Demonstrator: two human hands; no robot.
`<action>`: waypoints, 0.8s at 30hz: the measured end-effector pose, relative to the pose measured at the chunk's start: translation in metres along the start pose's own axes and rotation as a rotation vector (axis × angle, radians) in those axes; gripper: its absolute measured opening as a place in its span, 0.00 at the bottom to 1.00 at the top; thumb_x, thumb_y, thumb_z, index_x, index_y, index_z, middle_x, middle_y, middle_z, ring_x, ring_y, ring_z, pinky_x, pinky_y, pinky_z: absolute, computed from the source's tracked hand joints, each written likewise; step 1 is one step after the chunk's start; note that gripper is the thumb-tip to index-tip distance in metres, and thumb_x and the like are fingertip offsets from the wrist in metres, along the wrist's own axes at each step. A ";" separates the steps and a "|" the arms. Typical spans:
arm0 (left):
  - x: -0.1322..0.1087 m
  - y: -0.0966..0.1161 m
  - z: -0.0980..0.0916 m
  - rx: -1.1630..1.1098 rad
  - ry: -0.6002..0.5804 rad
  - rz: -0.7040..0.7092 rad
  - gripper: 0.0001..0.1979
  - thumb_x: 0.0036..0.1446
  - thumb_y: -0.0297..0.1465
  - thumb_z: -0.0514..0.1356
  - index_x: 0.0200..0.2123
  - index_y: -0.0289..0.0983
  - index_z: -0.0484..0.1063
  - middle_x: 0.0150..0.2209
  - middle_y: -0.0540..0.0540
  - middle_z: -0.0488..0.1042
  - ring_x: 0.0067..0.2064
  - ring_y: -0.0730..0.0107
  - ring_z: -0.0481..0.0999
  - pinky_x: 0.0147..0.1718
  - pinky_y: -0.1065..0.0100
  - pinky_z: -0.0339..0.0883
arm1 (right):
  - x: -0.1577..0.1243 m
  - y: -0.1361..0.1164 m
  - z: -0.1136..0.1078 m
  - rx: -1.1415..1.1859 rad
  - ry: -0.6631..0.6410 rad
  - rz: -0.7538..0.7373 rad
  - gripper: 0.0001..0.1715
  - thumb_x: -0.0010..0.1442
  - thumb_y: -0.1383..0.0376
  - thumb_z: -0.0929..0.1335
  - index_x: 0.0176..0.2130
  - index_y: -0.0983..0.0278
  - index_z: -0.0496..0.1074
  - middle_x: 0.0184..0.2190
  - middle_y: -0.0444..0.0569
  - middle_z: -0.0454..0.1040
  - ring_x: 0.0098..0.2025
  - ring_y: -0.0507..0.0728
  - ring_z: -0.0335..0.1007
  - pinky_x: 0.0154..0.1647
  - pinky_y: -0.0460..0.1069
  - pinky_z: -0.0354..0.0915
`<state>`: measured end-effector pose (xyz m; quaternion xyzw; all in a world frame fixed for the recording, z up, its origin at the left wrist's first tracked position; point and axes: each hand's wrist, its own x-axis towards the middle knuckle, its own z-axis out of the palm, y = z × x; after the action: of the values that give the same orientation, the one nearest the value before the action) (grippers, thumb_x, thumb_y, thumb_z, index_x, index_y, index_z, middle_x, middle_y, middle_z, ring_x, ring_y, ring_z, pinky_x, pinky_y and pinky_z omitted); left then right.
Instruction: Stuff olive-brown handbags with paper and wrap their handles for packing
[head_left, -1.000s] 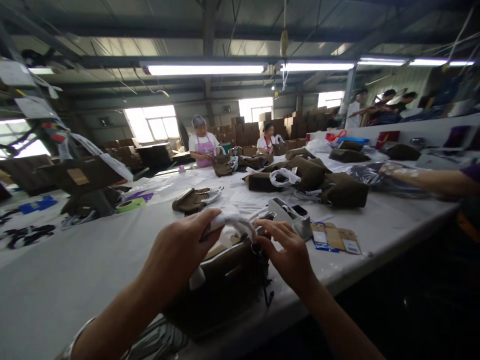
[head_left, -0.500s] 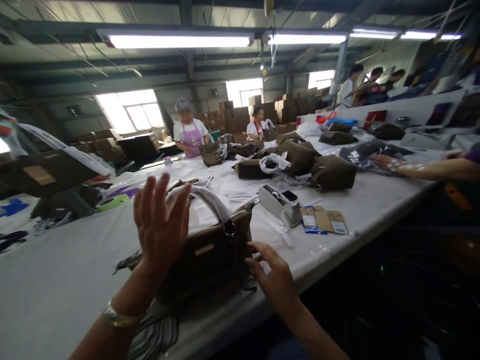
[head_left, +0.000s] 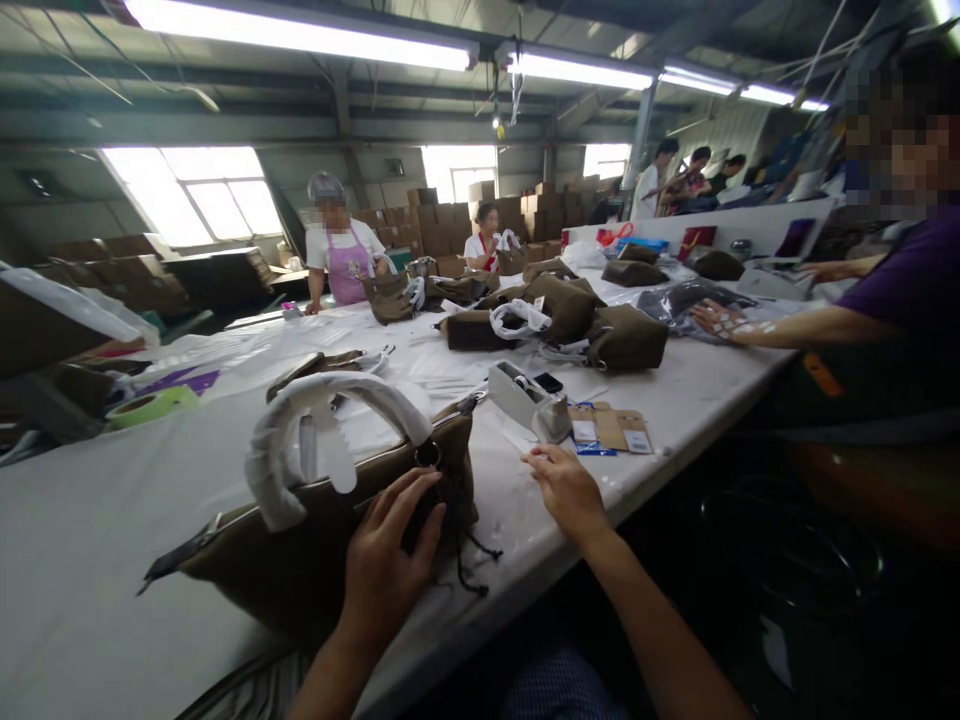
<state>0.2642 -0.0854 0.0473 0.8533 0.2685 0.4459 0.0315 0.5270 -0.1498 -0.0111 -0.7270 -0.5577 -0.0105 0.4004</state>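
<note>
A dark olive handbag (head_left: 300,570) stands on the table in front of me, its arched handle (head_left: 274,450) wrapped in white material. At the bag's right front, my left hand (head_left: 394,550) curls its fingers and thumb around a dark hanging piece (head_left: 415,525) below the metal ring (head_left: 427,455). Black cords (head_left: 472,575) dangle beside it. My right hand (head_left: 566,495) is closed in a pinch just in front of the grey tape dispenser (head_left: 529,400). Its fingertips meet near a thin white strip (head_left: 514,432); whether they grip it is unclear.
Brown cards (head_left: 619,430) and a small black object (head_left: 549,383) lie by the dispenser. Several olive bags (head_left: 570,310) are heaped farther back. A green tape roll (head_left: 150,405) lies left. A co-worker's hand (head_left: 716,320) rests on a plastic-wrapped item at right.
My left hand has come down from beside the handle to the bag's front and closed there. My right hand has left the bag's side and moved toward the dispenser, its fingers now pinched.
</note>
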 end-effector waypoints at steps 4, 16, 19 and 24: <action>-0.006 -0.004 0.002 -0.157 -0.049 -0.014 0.16 0.65 0.28 0.60 0.54 0.44 0.72 0.55 0.47 0.76 0.56 0.65 0.76 0.57 0.64 0.69 | 0.002 0.012 0.008 -0.095 -0.085 -0.071 0.18 0.54 0.76 0.73 0.41 0.59 0.83 0.53 0.55 0.75 0.54 0.67 0.70 0.53 0.58 0.71; 0.000 -0.002 -0.016 -0.437 -0.109 -0.238 0.13 0.63 0.31 0.61 0.51 0.46 0.77 0.51 0.49 0.79 0.51 0.67 0.79 0.52 0.69 0.73 | -0.016 0.006 0.021 -0.046 0.086 -0.171 0.10 0.65 0.68 0.68 0.42 0.57 0.81 0.52 0.49 0.78 0.52 0.60 0.75 0.52 0.54 0.72; 0.000 0.001 -0.019 -0.500 -0.167 -0.296 0.13 0.64 0.32 0.61 0.50 0.47 0.77 0.50 0.49 0.80 0.49 0.68 0.80 0.51 0.70 0.72 | -0.035 -0.031 0.018 0.195 0.141 -0.245 0.10 0.67 0.68 0.66 0.43 0.58 0.77 0.46 0.48 0.80 0.48 0.57 0.77 0.52 0.51 0.71; -0.002 0.009 -0.029 -0.692 -0.544 -0.393 0.21 0.66 0.37 0.58 0.62 0.49 0.69 0.55 0.47 0.77 0.45 0.68 0.79 0.49 0.69 0.72 | -0.061 -0.115 -0.007 0.726 -0.011 -0.246 0.06 0.69 0.68 0.65 0.42 0.58 0.71 0.34 0.42 0.80 0.35 0.51 0.77 0.40 0.45 0.70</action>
<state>0.2442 -0.0993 0.0657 0.8114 0.2428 0.2555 0.4662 0.4132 -0.1961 0.0308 -0.4656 -0.6103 0.1438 0.6245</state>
